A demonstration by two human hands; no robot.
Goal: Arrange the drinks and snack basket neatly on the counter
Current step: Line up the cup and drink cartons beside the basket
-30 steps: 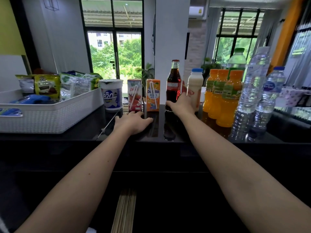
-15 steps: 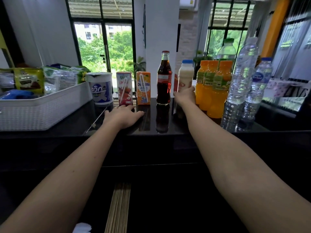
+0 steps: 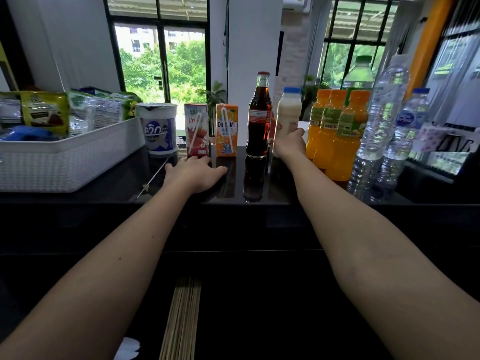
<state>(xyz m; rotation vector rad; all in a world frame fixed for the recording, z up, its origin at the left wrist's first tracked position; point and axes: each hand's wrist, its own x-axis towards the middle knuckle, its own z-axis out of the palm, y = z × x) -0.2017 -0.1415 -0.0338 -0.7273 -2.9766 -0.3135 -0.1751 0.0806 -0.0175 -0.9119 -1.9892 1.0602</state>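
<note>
Black counter by windows | snack basket at left end, drinks upright in a row beside it | right hand grips milk bottle between cola bottle and orange juices | left hand lies flat, holds nothing | judged nearly done, small nudges remain

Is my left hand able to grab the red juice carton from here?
Probably yes: the left hand lies flat on the counter right in front of the red juice carton, with nothing between them.
</note>
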